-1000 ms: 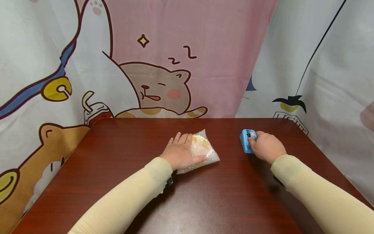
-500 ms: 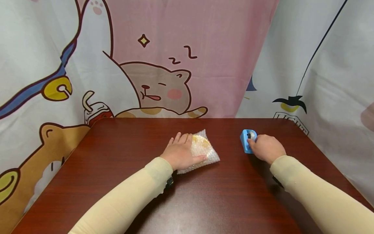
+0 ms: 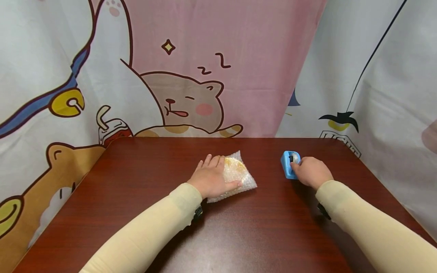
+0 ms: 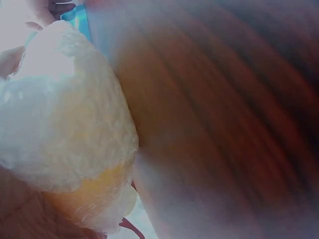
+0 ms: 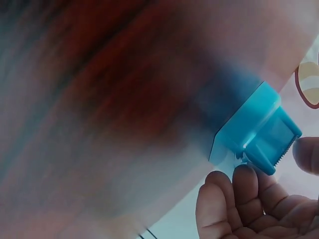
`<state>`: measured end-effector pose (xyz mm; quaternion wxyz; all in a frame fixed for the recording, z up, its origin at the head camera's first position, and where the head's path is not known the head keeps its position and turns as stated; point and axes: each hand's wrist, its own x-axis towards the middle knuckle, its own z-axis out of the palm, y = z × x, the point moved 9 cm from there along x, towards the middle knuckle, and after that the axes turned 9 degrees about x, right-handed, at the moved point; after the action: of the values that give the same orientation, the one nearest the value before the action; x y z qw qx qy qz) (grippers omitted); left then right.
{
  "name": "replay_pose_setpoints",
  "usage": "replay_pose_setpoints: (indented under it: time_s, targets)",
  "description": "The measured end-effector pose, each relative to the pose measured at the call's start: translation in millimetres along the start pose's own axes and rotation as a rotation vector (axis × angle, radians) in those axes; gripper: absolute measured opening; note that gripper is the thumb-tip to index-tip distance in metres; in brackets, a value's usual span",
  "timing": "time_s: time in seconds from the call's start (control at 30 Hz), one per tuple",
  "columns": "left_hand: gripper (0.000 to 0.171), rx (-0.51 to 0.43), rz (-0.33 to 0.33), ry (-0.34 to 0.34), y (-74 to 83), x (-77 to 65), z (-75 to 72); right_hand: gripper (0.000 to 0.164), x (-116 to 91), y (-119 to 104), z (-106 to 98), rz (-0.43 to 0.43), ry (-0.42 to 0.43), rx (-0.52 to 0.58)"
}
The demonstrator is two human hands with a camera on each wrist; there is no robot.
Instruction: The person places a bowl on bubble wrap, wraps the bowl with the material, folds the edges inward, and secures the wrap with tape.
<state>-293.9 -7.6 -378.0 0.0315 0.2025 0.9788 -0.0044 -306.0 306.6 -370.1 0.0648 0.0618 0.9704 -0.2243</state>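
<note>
From where I stood, the left hand [image 3: 209,179] lay on a bubble-wrap packet [image 3: 240,174], its grip released, fingers spread and thumb stretched across the plastic. Yellow showed through the wrap. Well apart, on the person's right, the right hand [image 3: 314,173] had its grip about the toothed end of a blue tape dispenser [image 3: 286,169]. Both things rested on the reddish-brown bench [image 3: 239,231], with a cartoon-printed curtain [image 3: 259,60] behind it.
</note>
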Motion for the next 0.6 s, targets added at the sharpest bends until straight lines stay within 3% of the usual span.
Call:
replay_pose_setpoints:
  time_s: [0.6]
  targets:
    - [0.117, -0.006, 0.003, -0.001, -0.3, 1.1, 0.9, 0.062, 6.9, 8.2, 1.1, 0.06, -0.028, 0.062]
